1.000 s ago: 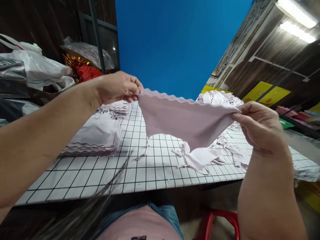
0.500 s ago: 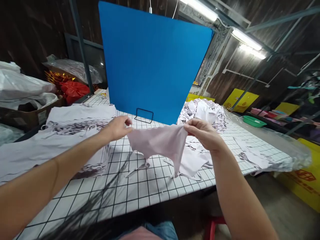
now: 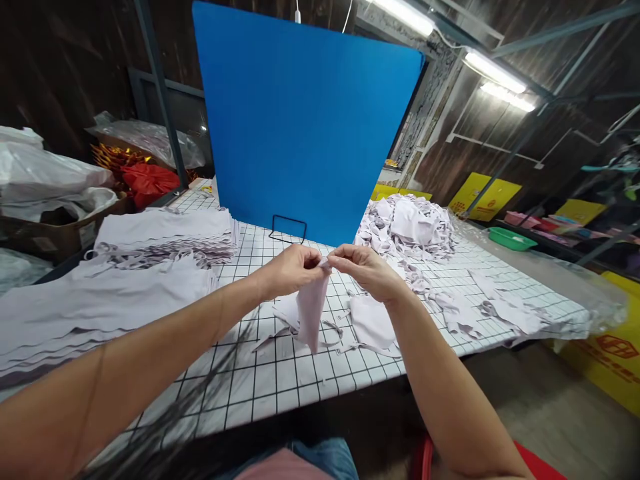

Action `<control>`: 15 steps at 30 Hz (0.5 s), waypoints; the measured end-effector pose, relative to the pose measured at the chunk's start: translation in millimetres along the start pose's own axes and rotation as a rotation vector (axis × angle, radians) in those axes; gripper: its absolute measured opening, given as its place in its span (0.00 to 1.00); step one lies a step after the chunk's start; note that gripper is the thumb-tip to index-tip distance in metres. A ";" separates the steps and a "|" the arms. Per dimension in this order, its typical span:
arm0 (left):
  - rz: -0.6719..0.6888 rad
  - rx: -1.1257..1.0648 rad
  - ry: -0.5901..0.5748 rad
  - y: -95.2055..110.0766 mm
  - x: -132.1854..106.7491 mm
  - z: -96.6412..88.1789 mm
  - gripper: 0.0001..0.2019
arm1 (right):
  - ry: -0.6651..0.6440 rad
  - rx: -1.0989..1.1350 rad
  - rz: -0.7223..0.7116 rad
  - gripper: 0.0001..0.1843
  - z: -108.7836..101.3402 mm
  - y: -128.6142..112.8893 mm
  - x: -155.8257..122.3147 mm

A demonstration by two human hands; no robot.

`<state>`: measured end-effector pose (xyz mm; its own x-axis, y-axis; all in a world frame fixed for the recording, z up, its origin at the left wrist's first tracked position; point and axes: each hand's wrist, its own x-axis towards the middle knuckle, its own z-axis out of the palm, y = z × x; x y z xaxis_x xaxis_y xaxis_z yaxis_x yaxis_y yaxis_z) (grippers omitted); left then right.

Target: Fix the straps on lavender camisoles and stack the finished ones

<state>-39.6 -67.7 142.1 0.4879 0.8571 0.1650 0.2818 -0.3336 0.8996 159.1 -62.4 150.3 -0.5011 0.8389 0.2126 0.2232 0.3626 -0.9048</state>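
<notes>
A pale lilac fabric piece hangs folded in half above the gridded table. My left hand and my right hand meet at its top edge, both pinching it, fingertips almost touching. Below the piece lie a white fabric piece and thin offcut strips. A flat stack of cut lilac pieces sits on the table to my left.
A blue upright board stands at the table's back. A loose heap of white fabric scraps lies right of it. Plastic bags and a red bundle sit at far left. A green tray stands on a right bench. A red stool is below.
My hands have come together, folding the stretched fabric piece in half so it hangs narrow. The view has dropped from looking up to looking at the table.
</notes>
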 end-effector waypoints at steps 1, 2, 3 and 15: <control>-0.001 -0.024 -0.013 1.4 -0.4 -3.2 0.15 | -0.016 0.013 -0.033 0.15 -0.1 2.3 -0.8; -0.005 -0.035 -0.019 4.1 -1.0 -6.7 0.16 | -0.033 0.043 -0.065 0.15 0.4 5.0 -1.3; -0.010 -0.034 -0.017 7.9 -1.7 -10.2 0.16 | -0.050 0.080 -0.092 0.16 1.4 8.2 -1.3; 0.163 0.234 0.256 67.7 -5.4 -61.2 0.20 | -0.368 0.198 0.148 0.16 20.4 44.9 -10.7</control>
<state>-73.7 -70.9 226.9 0.3285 0.8458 0.4203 0.4133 -0.5289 0.7413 157.4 -63.4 99.8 -0.7484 0.6621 -0.0378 0.1683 0.1345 -0.9765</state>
